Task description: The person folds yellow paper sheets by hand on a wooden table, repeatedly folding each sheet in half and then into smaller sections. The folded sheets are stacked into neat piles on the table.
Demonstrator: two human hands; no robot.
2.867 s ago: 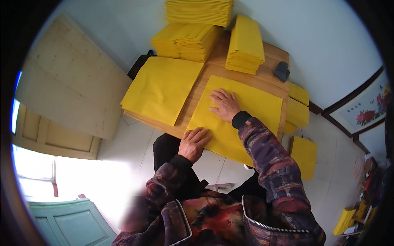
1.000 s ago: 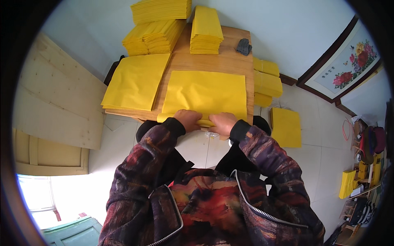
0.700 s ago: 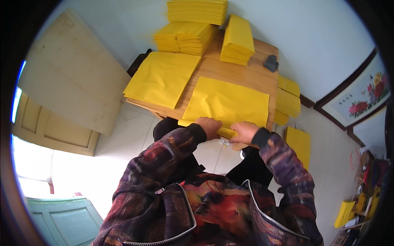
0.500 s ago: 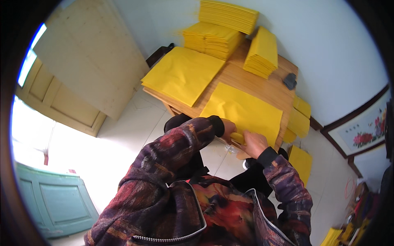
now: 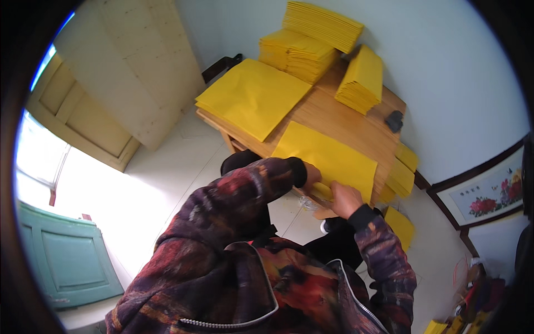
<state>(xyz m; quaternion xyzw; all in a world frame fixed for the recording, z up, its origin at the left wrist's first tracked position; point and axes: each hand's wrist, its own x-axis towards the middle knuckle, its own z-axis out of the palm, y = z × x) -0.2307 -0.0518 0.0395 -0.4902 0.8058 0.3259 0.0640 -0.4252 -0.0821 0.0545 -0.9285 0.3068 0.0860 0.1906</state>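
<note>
A large yellow sheet [image 5: 336, 157], of paper or thin felt, lies on the wooden table [image 5: 320, 114] in front of me. Its near edge is turned up in a narrow fold between my hands. My left hand [image 5: 312, 175] pinches that edge, fingers partly hidden by the sleeve cuff. Just to the right, my right hand [image 5: 346, 199] has its fingers closed around the same edge, knuckles up. To the far left of this sheet lies a flat pile of similar yellow sheets [image 5: 253, 100], apart from both hands.
Folded yellow bundles [image 5: 297, 55] are stacked at the table's back, with another folded bundle [image 5: 361, 80] beside them. A dark grey lump [image 5: 394, 121] sits near the right edge. More yellow pieces [image 5: 401, 175] show beyond that edge. A framed flower picture [image 5: 486, 192] leans on the wall at right.
The whole view has shifted slightly. Both hands stay on the sheet's near edge, and the fold between them looks lower and flatter.
</note>
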